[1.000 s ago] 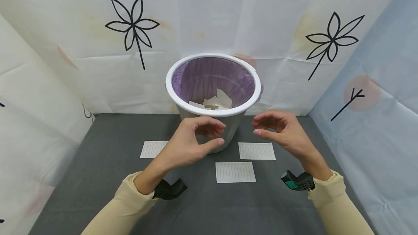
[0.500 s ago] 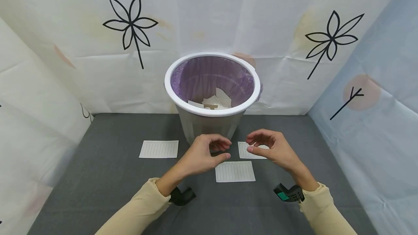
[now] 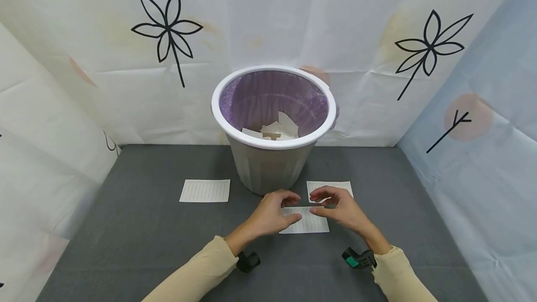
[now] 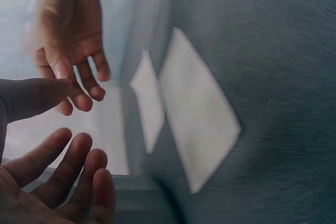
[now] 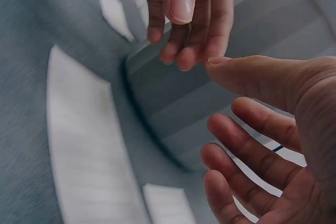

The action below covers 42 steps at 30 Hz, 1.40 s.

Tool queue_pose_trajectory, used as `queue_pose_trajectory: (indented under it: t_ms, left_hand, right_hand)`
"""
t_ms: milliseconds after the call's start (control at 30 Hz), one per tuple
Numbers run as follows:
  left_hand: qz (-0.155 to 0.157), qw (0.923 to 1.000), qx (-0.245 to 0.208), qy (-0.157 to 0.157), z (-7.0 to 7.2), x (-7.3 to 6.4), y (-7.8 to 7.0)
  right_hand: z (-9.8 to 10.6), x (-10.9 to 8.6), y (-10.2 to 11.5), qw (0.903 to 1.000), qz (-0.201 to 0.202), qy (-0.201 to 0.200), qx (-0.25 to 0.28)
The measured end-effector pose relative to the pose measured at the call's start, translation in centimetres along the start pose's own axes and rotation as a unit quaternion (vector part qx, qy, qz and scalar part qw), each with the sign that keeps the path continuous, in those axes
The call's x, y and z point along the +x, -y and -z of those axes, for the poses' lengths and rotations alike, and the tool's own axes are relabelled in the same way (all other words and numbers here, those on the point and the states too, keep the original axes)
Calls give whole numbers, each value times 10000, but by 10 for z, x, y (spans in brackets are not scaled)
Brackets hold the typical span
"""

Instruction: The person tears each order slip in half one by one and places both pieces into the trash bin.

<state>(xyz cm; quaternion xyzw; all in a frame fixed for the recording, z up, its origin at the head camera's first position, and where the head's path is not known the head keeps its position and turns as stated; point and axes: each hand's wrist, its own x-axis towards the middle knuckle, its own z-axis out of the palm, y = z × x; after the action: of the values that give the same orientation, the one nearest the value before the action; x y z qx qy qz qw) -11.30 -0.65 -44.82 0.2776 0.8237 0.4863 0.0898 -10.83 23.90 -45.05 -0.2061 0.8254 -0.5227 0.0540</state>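
Note:
My left hand (image 3: 271, 213) hovers by the left part of the front lined card (image 3: 304, 223), its fingers loosely bent with nothing between them. Facing it, my right hand (image 3: 339, 208) hangs over that card's right end and partly covers the back right lined card (image 3: 337, 185). In the left wrist view, both the near card (image 4: 197, 114) and a farther card (image 4: 149, 100) lie flat, apart from the fingers. The right wrist view shows the front card (image 5: 89, 135) below the two hands, which hold nothing.
A grey bin (image 3: 268, 167) with a white rim and purple liner (image 3: 268, 90) stands behind the hands, with torn paper pieces (image 3: 278, 129) inside. Another lined card (image 3: 204, 191) lies left of the bin. Patterned white cloth (image 3: 268, 13) hangs behind the grey table (image 3: 138, 227).
Both hands have come down and toward the front, away from the bin, and closer together over the front card. The cards and bin have stayed put.

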Motion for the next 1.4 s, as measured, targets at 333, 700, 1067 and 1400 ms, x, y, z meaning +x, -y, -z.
queue_pose_trajectory:
  t_ms: [333,700,1067,1400]
  left_hand:
    - [104,9850,1717,-158,-31,-1,29]
    - [500,9685,2439,4,-42,-1,38]
    - [650,9748,2133,-49,-43,4,40]
    - [545,9902,1281,-60,-38,6,40]
  right_hand:
    - [-20,-11,-31,9925,-155,16,-1216]
    - [-36,-16,-38,9701,228,-169,-2408]
    - [-37,-11,-31,9726,-224,-75,-2314]
    - [-37,-8,-31,9858,-357,-22,-1642]
